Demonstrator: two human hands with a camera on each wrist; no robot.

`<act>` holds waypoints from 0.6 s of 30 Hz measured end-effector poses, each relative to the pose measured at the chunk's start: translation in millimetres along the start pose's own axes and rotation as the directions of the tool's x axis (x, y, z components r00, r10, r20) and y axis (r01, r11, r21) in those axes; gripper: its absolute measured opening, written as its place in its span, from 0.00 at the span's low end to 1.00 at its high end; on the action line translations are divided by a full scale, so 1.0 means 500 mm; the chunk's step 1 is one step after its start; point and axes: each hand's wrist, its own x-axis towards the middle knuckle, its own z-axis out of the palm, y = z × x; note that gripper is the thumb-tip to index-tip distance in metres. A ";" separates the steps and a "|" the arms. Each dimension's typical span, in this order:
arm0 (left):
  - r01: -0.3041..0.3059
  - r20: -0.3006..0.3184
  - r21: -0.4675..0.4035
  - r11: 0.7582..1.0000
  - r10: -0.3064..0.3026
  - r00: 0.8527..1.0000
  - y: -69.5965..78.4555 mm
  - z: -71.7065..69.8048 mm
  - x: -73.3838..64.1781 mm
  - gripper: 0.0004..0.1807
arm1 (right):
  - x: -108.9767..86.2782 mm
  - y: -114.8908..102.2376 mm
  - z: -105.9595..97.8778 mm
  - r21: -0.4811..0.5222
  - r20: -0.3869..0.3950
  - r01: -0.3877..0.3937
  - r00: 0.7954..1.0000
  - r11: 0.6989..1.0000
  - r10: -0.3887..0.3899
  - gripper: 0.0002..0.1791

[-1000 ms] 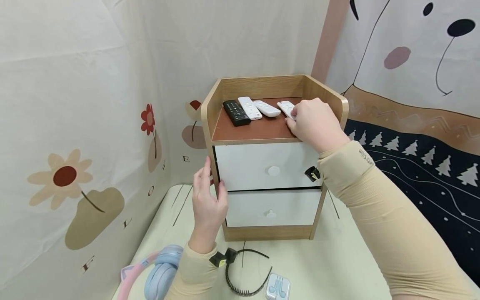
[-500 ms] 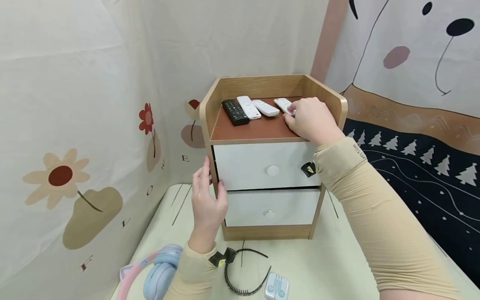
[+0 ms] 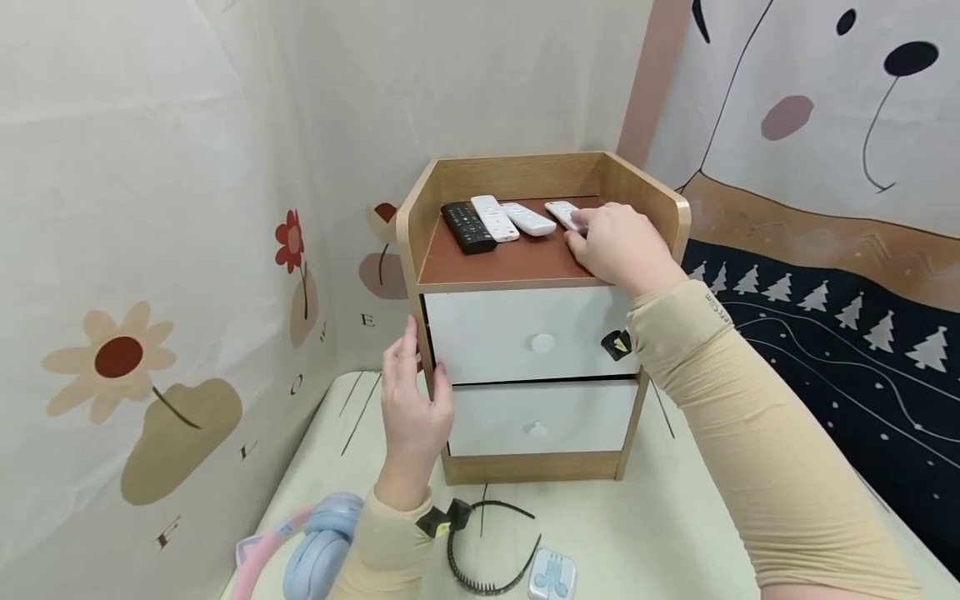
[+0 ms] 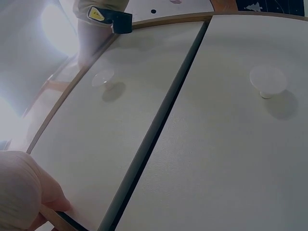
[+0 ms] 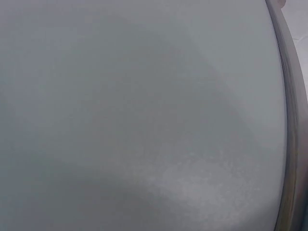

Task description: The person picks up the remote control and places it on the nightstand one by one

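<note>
A small two-drawer cabinet [image 3: 536, 467] with white drawer fronts and a brown top stands in the middle of the head view. My right hand [image 3: 626, 246] is on its top at the right, thumb and fingers around the near end of a white remote control [image 3: 561, 212]; that end is hidden under the hand. To the left lie a black remote [image 3: 468, 227], a white remote [image 3: 494, 218] and another white remote [image 3: 529, 220]. My left hand [image 3: 414, 408] rests with extended fingers against the cabinet's left side. Its thumb lies at the front edge, seen in the left wrist view.
On the pale surface in front lie a black toothed headband [image 3: 483, 587], a clear case with blue earphones [image 3: 552, 575] and blue-pink headphones [image 3: 318, 542]. Raised wooden sides [image 3: 517, 177] border the cabinet top. The right wrist view shows mostly a drawer front [image 5: 144, 115].
My right hand and the white remote under it have shifted slightly left on the cabinet top. The left hand stays in place. The head view has drifted a little.
</note>
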 end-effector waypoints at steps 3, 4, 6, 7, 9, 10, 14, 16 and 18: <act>0.009 0.005 0.002 1.000 -0.009 1.000 0.003 -0.002 -0.002 0.41 | -0.004 -0.002 0.001 0.013 -0.017 0.002 1.000 1.000 -0.002 0.33; 0.005 0.004 0.001 1.000 -0.005 1.000 0.004 -0.002 -0.002 0.41 | -0.007 -0.002 0.001 0.024 -0.030 0.002 1.000 1.000 -0.001 0.33; 0.000 0.004 -0.002 1.000 0.000 1.000 0.006 -0.001 -0.002 0.41 | -0.013 -0.002 0.004 0.061 -0.079 0.004 0.997 0.998 0.001 0.32; -0.001 0.005 -0.005 1.000 0.001 1.000 0.007 -0.001 -0.001 0.42 | -0.016 -0.003 0.005 0.079 -0.113 0.009 0.994 0.997 0.000 0.31; -0.003 0.007 -0.013 1.000 0.003 1.000 0.009 -0.002 -0.001 0.43 | -0.023 -0.003 0.013 0.125 -0.212 0.032 0.977 0.992 -0.005 0.27; -0.001 0.010 -0.019 1.000 0.001 1.000 0.011 -0.002 0.000 0.43 | -0.027 -0.003 0.018 0.147 -0.276 0.057 0.961 0.988 -0.014 0.25; 0.011 0.041 -0.023 1.000 -0.010 0.999 0.020 -0.007 0.008 0.45 | -0.050 0.000 0.052 0.181 -0.593 0.255 0.799 0.950 -0.101 0.17; 0.007 0.045 -0.017 1.000 -0.006 0.999 0.028 -0.011 0.013 0.46 | -0.071 -0.001 0.077 0.179 -0.721 0.381 0.678 0.907 -0.142 0.14; -0.020 0.040 -0.006 1.000 0.020 0.999 0.037 -0.016 0.018 0.46 | -0.103 -0.001 0.105 0.160 -0.799 0.500 0.571 0.851 -0.186 0.13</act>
